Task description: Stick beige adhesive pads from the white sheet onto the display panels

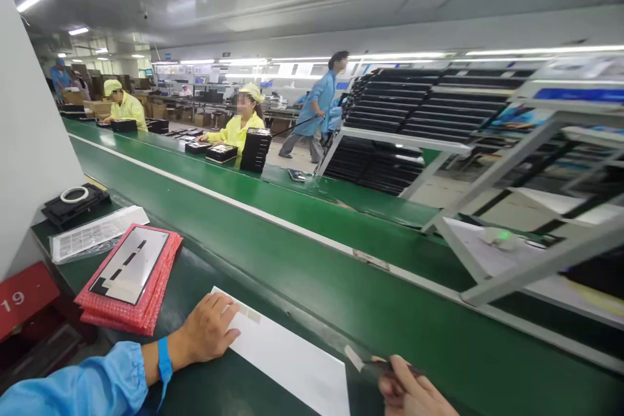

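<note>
Your white panel (297, 357) lies flat on dark green bench (195, 276), long axis running upper left to lower right, near part cut off by view's bottom. Far long edge runs beside green conveyor (292, 247); bench strip separates panel from red bubble-wrap bundle (164, 273). Your left hand (207, 329): palm down on upper-left end, fingers loosely spread, gripping nothing. Your right hand (412, 390): thumb and fingers pinched around dark-handled tool (383, 368), pale tip aimed up-left.

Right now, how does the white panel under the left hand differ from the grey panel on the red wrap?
The white panel has the left hand on it; the grey panel lies untouched on red bubble wrap. The white panel looks mostly plain; the grey panel carries black strips. Both are flat.
</note>
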A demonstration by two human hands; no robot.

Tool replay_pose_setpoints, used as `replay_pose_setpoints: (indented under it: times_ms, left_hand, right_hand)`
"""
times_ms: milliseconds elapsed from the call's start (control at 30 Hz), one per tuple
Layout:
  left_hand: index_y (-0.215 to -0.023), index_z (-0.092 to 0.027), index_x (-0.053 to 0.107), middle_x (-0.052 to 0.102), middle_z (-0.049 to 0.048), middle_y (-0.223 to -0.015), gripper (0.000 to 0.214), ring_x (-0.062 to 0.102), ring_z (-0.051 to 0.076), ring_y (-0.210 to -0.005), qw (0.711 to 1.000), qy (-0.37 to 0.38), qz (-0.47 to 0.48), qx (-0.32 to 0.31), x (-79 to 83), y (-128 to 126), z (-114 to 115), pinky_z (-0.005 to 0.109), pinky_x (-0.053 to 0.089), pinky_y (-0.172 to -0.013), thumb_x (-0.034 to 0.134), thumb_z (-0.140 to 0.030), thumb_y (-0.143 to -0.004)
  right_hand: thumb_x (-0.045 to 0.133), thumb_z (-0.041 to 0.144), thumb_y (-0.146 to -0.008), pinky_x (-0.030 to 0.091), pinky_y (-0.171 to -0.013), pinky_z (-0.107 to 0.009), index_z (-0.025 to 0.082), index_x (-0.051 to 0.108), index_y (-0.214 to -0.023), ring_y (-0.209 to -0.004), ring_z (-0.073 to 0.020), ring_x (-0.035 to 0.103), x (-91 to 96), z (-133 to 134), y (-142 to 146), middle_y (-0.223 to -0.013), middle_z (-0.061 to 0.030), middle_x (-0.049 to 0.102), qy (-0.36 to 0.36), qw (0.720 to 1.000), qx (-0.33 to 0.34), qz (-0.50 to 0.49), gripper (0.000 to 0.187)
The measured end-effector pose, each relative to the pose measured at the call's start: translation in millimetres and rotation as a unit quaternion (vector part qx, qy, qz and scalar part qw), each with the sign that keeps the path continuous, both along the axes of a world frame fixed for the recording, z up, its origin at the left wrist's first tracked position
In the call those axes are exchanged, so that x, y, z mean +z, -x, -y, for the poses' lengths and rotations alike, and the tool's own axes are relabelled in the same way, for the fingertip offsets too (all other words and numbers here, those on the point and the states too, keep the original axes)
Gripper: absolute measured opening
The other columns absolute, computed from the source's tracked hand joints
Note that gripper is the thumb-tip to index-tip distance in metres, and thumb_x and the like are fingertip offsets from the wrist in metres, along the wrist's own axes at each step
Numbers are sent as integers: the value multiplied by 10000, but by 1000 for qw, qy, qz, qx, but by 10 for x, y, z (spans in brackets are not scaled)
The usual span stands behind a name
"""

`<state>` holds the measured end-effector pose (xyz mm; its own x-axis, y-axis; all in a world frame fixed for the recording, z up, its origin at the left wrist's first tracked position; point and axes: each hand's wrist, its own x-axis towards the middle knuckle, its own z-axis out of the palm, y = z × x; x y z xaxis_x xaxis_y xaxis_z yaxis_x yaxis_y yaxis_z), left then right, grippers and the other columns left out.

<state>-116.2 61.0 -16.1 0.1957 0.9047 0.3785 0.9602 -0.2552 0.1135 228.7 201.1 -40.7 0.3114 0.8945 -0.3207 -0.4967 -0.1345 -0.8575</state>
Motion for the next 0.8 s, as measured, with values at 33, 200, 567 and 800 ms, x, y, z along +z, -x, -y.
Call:
replay_pose_setpoints:
  times_ms: [33,200,567,800]
  left_hand:
    - [-1358,-169,532,644,111,-1300,474,584,284,-1229,1000,-2,-2,-1,-14,7,-1,440,464,-1079,628,-407,-960]
    - [-1360,-158,540,650,126,-1304,445,590,297,-1236,1000,-8,-10,-12,-58,48,-26,459,474,-1074,584,-402,-991]
    - [-1241,-231,630,682,69,-1221,314,603,244,-1161,979,13,-13,-204,109,119,-70,403,450,-1052,600,-420,-992]
    - [-1127,-197,654,699,84,-1118,216,614,234,-1113,979,5,-5,-205,70,89,-138,391,448,-1015,558,-356,-1017]
  right_hand:
    - [1031,401,-292,323,-390,-144,111,593,-765,-560,-63,418,2,5,-4,-824,-89,613,1,1000,-2,-4,707]
    - [1018,408,-320,312,-402,-146,118,557,-788,-553,-69,423,40,46,27,-824,-122,633,-8,1000,-3,-4,719]
    - [988,531,-385,255,-407,-159,116,547,-896,-496,-69,417,64,54,89,-811,-109,639,-32,999,6,41,792]
    - [991,550,-384,275,-416,-160,117,550,-895,-502,-59,412,53,65,77,-818,-111,642,-32,998,0,50,802]
